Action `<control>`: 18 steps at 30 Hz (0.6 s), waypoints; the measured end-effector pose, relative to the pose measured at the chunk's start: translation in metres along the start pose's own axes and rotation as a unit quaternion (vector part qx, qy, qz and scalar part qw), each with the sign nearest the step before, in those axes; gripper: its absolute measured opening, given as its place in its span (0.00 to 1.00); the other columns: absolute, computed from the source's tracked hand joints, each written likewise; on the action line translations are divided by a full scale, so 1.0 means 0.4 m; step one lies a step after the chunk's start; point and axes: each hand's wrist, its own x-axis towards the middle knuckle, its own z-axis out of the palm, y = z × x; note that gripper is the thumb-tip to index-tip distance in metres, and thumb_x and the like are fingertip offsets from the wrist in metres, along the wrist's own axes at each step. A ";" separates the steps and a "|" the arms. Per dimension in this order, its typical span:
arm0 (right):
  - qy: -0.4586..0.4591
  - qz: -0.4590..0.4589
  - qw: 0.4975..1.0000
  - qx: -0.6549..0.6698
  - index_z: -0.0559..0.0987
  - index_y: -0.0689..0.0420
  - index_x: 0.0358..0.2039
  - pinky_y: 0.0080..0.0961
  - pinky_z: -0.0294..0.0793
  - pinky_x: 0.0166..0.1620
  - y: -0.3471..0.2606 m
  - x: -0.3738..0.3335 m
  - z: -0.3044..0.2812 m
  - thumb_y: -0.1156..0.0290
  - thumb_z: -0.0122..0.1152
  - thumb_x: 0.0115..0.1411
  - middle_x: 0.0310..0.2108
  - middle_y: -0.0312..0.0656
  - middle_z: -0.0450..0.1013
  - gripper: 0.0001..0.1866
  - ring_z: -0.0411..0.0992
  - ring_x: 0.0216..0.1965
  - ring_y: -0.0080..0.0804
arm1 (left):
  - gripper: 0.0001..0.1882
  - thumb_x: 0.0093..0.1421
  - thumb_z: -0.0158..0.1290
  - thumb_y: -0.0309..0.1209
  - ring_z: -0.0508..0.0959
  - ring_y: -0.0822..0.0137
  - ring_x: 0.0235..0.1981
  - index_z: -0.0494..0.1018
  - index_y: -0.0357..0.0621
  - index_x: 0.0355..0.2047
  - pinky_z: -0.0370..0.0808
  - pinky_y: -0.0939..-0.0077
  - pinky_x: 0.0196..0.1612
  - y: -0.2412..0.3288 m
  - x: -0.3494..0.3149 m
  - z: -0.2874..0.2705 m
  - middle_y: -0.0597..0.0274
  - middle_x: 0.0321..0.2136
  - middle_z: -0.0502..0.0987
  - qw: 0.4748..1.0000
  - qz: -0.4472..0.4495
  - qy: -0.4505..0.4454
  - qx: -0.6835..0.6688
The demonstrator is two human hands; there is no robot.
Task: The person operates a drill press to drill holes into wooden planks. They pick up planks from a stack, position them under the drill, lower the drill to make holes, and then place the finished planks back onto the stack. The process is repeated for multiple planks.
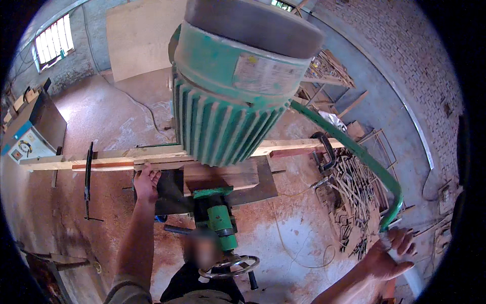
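My left hand [147, 183] is at the near edge of a narrow wooden strip [169, 165], its fingers bent and closed against the wood. A long pale beam [109, 155] runs across behind that strip. My right hand [389, 256] is wrapped loosely round the lower end of a bent green lever [362, 154], out to the right. The lever joins a large green ribbed motor [228, 106], which hangs over the work and hides the middle of the beam. Beneath the motor, a thick wooden block [223, 177] sits behind a green screw clamp [219, 218].
A steel handwheel [230, 267] is close to my body. A black clamp [88, 177] crosses the beam at left; another clamp [326, 151] grips its right part. Many metal clamps [352, 190] lie heaped at right. A control cabinet [38, 129] stands far left. A hose [288, 243] trails across the floor.
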 end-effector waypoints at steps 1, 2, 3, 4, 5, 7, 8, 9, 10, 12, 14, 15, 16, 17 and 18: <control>-0.010 0.005 1.000 -0.003 0.64 0.53 0.26 0.28 0.55 0.38 0.003 -0.020 -0.006 0.61 0.67 0.49 0.24 0.31 0.53 0.18 0.53 0.28 0.28 | 0.14 0.57 0.56 0.33 0.76 0.70 0.29 0.68 0.45 0.42 0.76 0.72 0.34 -0.001 -0.002 0.006 0.65 0.30 0.75 1.000 0.001 -0.002 -0.003; -0.020 0.011 1.000 -0.007 0.64 0.53 0.26 0.28 0.56 0.39 0.007 -0.036 -0.013 0.61 0.68 0.49 0.24 0.31 0.53 0.19 0.54 0.28 0.28 | 0.14 0.57 0.56 0.33 0.76 0.70 0.29 0.68 0.45 0.41 0.76 0.72 0.34 -0.002 -0.005 0.012 0.66 0.29 0.75 1.000 0.002 -0.004 -0.006; -0.040 0.026 0.999 -0.009 0.65 0.52 0.27 0.30 0.58 0.41 0.011 -0.049 -0.020 0.59 0.68 0.49 0.23 0.31 0.53 0.19 0.54 0.28 0.28 | 0.14 0.57 0.56 0.34 0.76 0.70 0.28 0.68 0.45 0.41 0.76 0.72 0.34 -0.002 -0.007 0.013 0.66 0.29 0.75 1.000 0.005 -0.004 -0.009; -0.023 0.018 0.999 -0.023 0.65 0.52 0.28 0.34 0.61 0.44 0.011 -0.071 -0.040 0.56 0.67 0.50 0.23 0.31 0.54 0.20 0.56 0.29 0.29 | 0.14 0.57 0.56 0.34 0.76 0.71 0.28 0.68 0.45 0.41 0.76 0.72 0.34 -0.003 -0.006 0.011 0.66 0.28 0.75 1.000 0.004 -0.012 -0.011; -0.027 0.021 0.999 -0.035 0.65 0.53 0.29 0.36 0.61 0.47 0.013 -0.092 -0.053 0.54 0.66 0.51 0.24 0.32 0.54 0.21 0.57 0.30 0.31 | 0.13 0.57 0.56 0.34 0.75 0.71 0.28 0.68 0.45 0.40 0.75 0.73 0.34 -0.003 -0.003 0.010 0.66 0.28 0.74 1.000 0.002 -0.020 -0.012; 0.002 0.018 0.998 -0.060 0.65 0.54 0.31 0.40 0.61 0.52 0.018 -0.140 -0.076 0.53 0.64 0.53 0.25 0.33 0.54 0.21 0.59 0.33 0.34 | 0.13 0.57 0.56 0.34 0.75 0.71 0.27 0.69 0.44 0.40 0.75 0.73 0.34 -0.004 0.004 -0.001 0.67 0.27 0.74 1.000 -0.002 -0.023 -0.005; 0.034 0.012 0.997 -0.075 0.65 0.54 0.32 0.41 0.60 0.53 0.019 -0.168 -0.087 0.53 0.64 0.53 0.25 0.33 0.55 0.22 0.59 0.34 0.35 | 0.13 0.57 0.56 0.34 0.75 0.71 0.26 0.69 0.44 0.40 0.75 0.73 0.34 -0.003 0.009 -0.009 0.67 0.27 0.74 1.000 -0.006 -0.018 0.002; 0.064 0.006 0.994 -0.090 0.65 0.54 0.34 0.42 0.60 0.55 0.018 -0.191 -0.102 0.52 0.63 0.53 0.26 0.34 0.55 0.22 0.60 0.36 0.36 | 0.13 0.57 0.56 0.34 0.74 0.71 0.26 0.69 0.44 0.40 0.75 0.73 0.34 -0.004 0.011 -0.010 0.67 0.27 0.74 1.000 -0.011 -0.013 0.009; 0.056 0.018 0.994 -0.088 0.66 0.54 0.36 0.43 0.59 0.56 0.015 -0.213 -0.123 0.52 0.62 0.54 0.28 0.35 0.58 0.22 0.61 0.39 0.38 | 0.13 0.57 0.56 0.35 0.74 0.71 0.26 0.69 0.44 0.40 0.75 0.73 0.34 -0.006 0.011 -0.011 0.67 0.26 0.74 1.000 -0.007 -0.014 0.011; 0.039 0.044 0.995 -0.083 0.67 0.54 0.40 0.45 0.58 0.58 0.009 -0.259 -0.172 0.51 0.61 0.55 0.33 0.37 0.63 0.23 0.63 0.45 0.42 | 0.13 0.57 0.57 0.35 0.75 0.71 0.26 0.69 0.44 0.39 0.75 0.73 0.34 0.001 0.004 -0.005 0.67 0.26 0.74 1.000 0.003 -0.014 0.016; 0.074 0.069 0.989 -0.112 0.67 0.52 0.44 0.46 0.57 0.59 0.003 -0.321 -0.220 0.50 0.59 0.56 0.41 0.40 0.66 0.24 0.62 0.51 0.45 | 0.14 0.57 0.57 0.35 0.74 0.72 0.26 0.69 0.44 0.39 0.75 0.73 0.33 0.008 -0.013 0.017 0.67 0.26 0.74 1.000 0.012 -0.008 0.008; 0.091 0.082 0.984 -0.126 0.67 0.51 0.46 0.47 0.56 0.59 0.000 -0.347 -0.238 0.49 0.58 0.56 0.44 0.41 0.67 0.24 0.62 0.54 0.47 | 0.14 0.57 0.57 0.36 0.74 0.72 0.26 0.68 0.44 0.39 0.75 0.73 0.33 0.011 -0.021 0.025 0.67 0.25 0.73 1.000 0.018 -0.005 0.005; 0.070 0.101 0.983 -0.140 0.67 0.50 0.47 0.47 0.55 0.60 0.001 -0.365 -0.243 0.49 0.58 0.56 0.47 0.41 0.67 0.24 0.61 0.56 0.48 | 0.14 0.57 0.57 0.36 0.74 0.72 0.26 0.68 0.44 0.39 0.75 0.74 0.33 0.010 -0.023 0.027 0.67 0.25 0.73 1.000 0.018 -0.013 0.004; 0.048 0.121 0.980 -0.153 0.67 0.49 0.48 0.47 0.54 0.60 0.002 -0.383 -0.248 0.49 0.58 0.57 0.49 0.41 0.67 0.24 0.60 0.57 0.49 | 0.14 0.57 0.57 0.36 0.74 0.72 0.25 0.68 0.44 0.38 0.75 0.74 0.33 0.010 -0.024 0.026 0.67 0.25 0.73 1.000 0.019 -0.020 0.004; 0.025 0.140 0.976 -0.165 0.67 0.48 0.49 0.48 0.54 0.60 0.006 -0.399 -0.255 0.49 0.57 0.57 0.51 0.42 0.66 0.24 0.59 0.58 0.50 | 0.14 0.57 0.57 0.36 0.74 0.72 0.25 0.68 0.44 0.38 0.75 0.74 0.33 0.015 -0.023 0.023 0.67 0.24 0.73 0.999 0.022 -0.027 0.002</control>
